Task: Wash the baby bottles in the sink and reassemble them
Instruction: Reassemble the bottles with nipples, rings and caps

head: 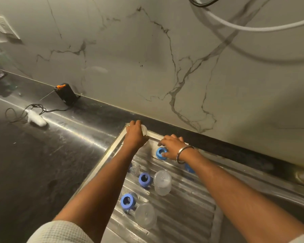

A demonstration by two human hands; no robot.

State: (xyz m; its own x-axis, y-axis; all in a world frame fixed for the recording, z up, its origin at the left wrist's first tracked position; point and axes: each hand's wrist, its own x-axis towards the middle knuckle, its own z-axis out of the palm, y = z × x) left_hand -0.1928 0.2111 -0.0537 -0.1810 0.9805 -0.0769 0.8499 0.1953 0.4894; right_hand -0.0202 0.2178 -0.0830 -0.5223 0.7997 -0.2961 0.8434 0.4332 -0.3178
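Head view, looking down on a ribbed stainless steel draining board [182, 204] beside the sink, bottle parts spread out on it, presumably to dry and be within reach for reassembly

At the far left corner of the board: left hand [134, 135], fingers curled round a pale translucent teat-like piece [144, 129], apparently lifting it from the rim (too blurred to say exactly what it is)

Near the far edge: right hand [172, 148], metal bangle [184, 154] on the wrist, fingertips and thumb pinching the blue plastic screw ring [161, 152] that rests on the ribs, likely to bring ring and teat together

Toward the middle of the board: a second blue ring [144, 179] just beside a clear plastic bottle body [162, 182] lying on its side

Toward the near left edge: a third blue ring [128, 201] next to another clear bottle body [145, 215]

Another blue part [189, 168] partly hidden under the right forearm

On the dark stone counter [42, 155] to the left, well apart: a black device with an orange tab [66, 92] against the marble wall, and a white lump with a black cable [36, 118]
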